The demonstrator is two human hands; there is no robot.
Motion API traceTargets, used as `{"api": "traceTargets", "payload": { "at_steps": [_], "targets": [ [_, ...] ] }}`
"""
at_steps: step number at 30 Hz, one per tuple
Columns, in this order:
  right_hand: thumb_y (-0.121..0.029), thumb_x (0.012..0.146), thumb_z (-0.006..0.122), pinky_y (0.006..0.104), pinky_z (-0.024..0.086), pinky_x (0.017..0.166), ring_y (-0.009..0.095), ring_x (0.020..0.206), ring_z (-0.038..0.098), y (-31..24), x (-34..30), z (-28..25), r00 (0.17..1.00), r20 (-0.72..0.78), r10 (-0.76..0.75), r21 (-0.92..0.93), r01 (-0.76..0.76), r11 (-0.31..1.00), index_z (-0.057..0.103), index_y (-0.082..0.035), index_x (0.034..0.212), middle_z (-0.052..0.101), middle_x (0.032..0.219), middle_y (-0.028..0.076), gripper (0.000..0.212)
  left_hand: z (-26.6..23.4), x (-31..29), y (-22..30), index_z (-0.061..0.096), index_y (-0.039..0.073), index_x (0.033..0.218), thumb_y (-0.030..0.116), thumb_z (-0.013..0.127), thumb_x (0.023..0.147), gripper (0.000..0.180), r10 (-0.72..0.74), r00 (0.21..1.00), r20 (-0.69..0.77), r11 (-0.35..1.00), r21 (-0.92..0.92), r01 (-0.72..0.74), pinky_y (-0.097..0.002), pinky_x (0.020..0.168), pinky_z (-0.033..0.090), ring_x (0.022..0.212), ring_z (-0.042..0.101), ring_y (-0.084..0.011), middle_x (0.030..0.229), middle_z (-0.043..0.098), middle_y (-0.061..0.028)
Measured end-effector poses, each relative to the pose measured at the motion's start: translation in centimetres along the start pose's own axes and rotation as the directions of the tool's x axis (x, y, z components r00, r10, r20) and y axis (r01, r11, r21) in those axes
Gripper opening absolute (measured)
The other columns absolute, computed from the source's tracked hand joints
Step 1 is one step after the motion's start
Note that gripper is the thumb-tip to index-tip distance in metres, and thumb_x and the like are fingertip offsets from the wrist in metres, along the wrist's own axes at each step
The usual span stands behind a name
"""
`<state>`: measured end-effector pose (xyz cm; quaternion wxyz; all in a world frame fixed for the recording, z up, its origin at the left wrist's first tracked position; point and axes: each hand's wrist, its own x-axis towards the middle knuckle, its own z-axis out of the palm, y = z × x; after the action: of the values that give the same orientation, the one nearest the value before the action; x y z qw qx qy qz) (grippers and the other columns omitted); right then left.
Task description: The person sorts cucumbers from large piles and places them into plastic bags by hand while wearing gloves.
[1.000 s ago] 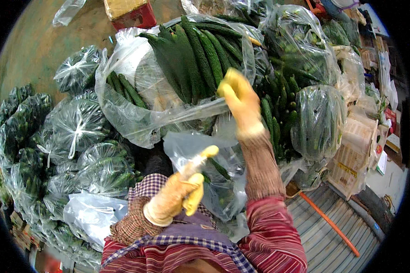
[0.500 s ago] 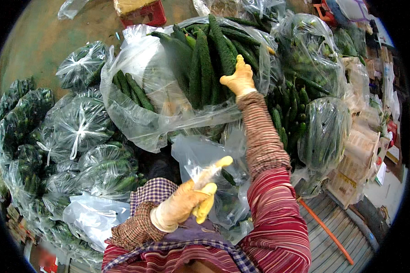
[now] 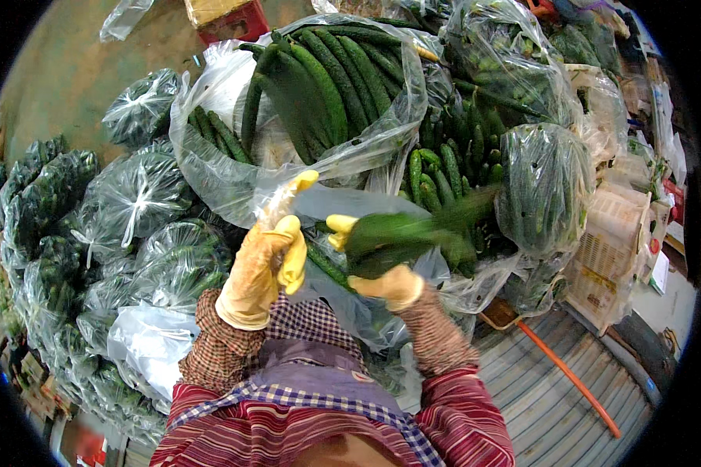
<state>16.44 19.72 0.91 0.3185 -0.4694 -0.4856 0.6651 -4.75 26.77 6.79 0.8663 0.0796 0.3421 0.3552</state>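
My right hand (image 3: pixel 393 287), in a pale yellow glove, grips a bunch of green cucumbers (image 3: pixel 397 240), smeared by motion, in front of my body. My left hand (image 3: pixel 258 268), in a similar glove, holds up the rim of a thin clear plastic bag (image 3: pixel 370 321) that hangs below both hands. One more cucumber (image 3: pixel 325 265) shows between the hands, at the bag. Just beyond lies a large open plastic bag (image 3: pixel 241 191), with long cucumbers (image 3: pixel 327 78) standing and leaning in it.
Tied clear bags of cucumbers (image 3: pixel 136 194) crowd the left. Loose cucumbers (image 3: pixel 444 175) and a filled bag (image 3: pixel 545 187) lie to the right, beside a beige crate (image 3: pixel 607 249). An orange pole (image 3: pixel 568 377) rests on the ribbed floor. A red box (image 3: pixel 234 23) stands at the far side.
My right hand has come back from the large open bag toward my body with a bunch of cucumbers. My left hand has moved up and left, still holding the thin bag.
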Motion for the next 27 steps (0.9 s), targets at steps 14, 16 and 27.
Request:
{"api": "traceTargets", "payload": {
  "at_steps": [14, 16, 27],
  "targets": [
    [-0.024, 0.091, 0.055, 0.0283, 0.045, 0.087, 0.015, 0.103, 0.058, -3.3, -1.4, -4.6, 0.781, 0.307, 0.544, 0.223, -0.615, 0.757, 0.047, -0.001, 0.131, 0.063, 0.113, 0.012, 0.047, 0.8, -1.8, 0.4, 0.018, 0.011, 0.146, 0.012, 0.043, 0.091, 0.061, -0.226, 0.972, 0.06, 0.969, 0.116, 0.218, -0.0198, 0.034, 0.032, 0.036, 0.038, -0.0079, 0.048, 0.039, 0.0018],
    [-0.026, 0.092, 0.054, 0.0243, 0.047, 0.077, 0.013, 0.089, 0.062, -4.1, -0.1, -7.2, 0.929, 0.118, 0.35, 0.425, -0.366, 0.828, 0.056, -0.002, 0.122, 0.067, 0.099, 0.01, 0.038, 0.9, -1.5, 0.3, 0.017, 0.013, 0.147, 0.014, 0.044, 0.092, 0.061, -0.276, 0.957, 0.084, 0.956, 0.126, 0.265, -0.0197, 0.035, 0.033, 0.035, 0.038, -0.0079, 0.048, 0.039, 0.0019],
    [-0.028, 0.078, 0.07, 0.0402, 0.051, 0.077, 0.032, 0.104, 0.05, 10.6, 21.3, -6.5, 0.838, -0.511, -0.19, -0.847, -0.455, 0.275, 0.026, -0.001, 0.136, 0.044, 0.118, 0.019, 0.078, -0.5, 0.2, 0.5, 0.01, 0.012, 0.148, 0.016, 0.044, 0.096, 0.062, -0.484, 0.808, 0.335, 0.87, 0.083, 0.487, -0.0167, 0.046, 0.041, 0.046, 0.043, -0.0038, 0.059, 0.046, 0.0044]
  ]
}}
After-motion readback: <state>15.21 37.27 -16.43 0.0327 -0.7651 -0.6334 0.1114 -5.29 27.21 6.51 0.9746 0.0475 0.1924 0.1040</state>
